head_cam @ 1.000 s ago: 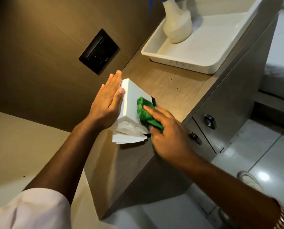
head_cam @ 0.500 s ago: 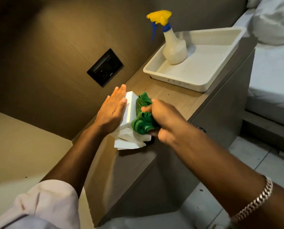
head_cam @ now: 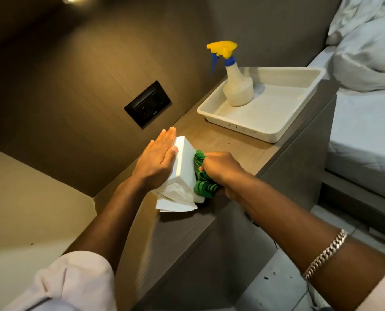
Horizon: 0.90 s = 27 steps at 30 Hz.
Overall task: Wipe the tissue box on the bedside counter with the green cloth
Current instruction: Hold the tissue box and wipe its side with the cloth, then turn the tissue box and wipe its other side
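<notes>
A white tissue box (head_cam: 184, 163) lies on the wooden bedside counter (head_cam: 236, 147), with white tissues (head_cam: 175, 202) spilling out of its near end. My left hand (head_cam: 159, 161) rests flat against the box's left side, fingers straight and together. My right hand (head_cam: 220, 170) is closed on a bunched green cloth (head_cam: 201, 182) and presses it against the box's right side. The box's right face is mostly hidden behind the cloth and my hand.
A white tray (head_cam: 265, 129) stands farther back on the counter, holding a spray bottle (head_cam: 236, 86) with a yellow trigger. A black socket plate (head_cam: 147, 103) is set in the wall on the left. A bed with white linen (head_cam: 366, 122) lies to the right.
My right hand went from flat fingers on the cloth to a fist around it, and still rubs the box's right side. The head view has lifted, showing the bottle and bed.
</notes>
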Each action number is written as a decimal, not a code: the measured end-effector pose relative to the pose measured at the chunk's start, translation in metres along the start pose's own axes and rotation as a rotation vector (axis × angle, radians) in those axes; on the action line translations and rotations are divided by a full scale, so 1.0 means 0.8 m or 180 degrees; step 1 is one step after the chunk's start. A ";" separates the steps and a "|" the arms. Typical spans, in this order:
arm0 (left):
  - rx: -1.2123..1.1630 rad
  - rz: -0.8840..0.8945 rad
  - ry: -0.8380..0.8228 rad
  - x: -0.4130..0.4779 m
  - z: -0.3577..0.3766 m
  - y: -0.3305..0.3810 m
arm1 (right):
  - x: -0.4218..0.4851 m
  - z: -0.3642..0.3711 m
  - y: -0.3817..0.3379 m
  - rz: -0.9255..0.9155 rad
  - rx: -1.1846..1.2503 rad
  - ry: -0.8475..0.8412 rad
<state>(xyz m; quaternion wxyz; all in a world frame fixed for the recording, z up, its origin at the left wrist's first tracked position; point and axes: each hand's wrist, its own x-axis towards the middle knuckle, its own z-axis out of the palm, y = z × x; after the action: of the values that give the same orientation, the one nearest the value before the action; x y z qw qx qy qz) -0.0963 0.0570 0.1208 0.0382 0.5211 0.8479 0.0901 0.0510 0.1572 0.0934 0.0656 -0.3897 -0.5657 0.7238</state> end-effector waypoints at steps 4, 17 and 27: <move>-0.0037 -0.0052 0.0027 0.000 -0.002 0.001 | -0.006 -0.001 -0.024 0.0019 0.0581 -0.0101; -0.0138 -0.0801 -0.2227 0.021 -0.092 0.036 | 0.031 -0.112 -0.066 0.0093 0.1261 -0.1405; 0.0245 -0.2068 -0.0916 0.020 -0.056 0.055 | 0.069 -0.156 -0.015 0.0362 0.1049 -0.1983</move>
<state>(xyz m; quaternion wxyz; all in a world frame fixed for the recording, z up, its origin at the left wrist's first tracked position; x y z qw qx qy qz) -0.0725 0.0857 0.1735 0.1642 0.2327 0.9580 -0.0331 0.0886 0.2871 0.0694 -0.0883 -0.1654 -0.4116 0.8919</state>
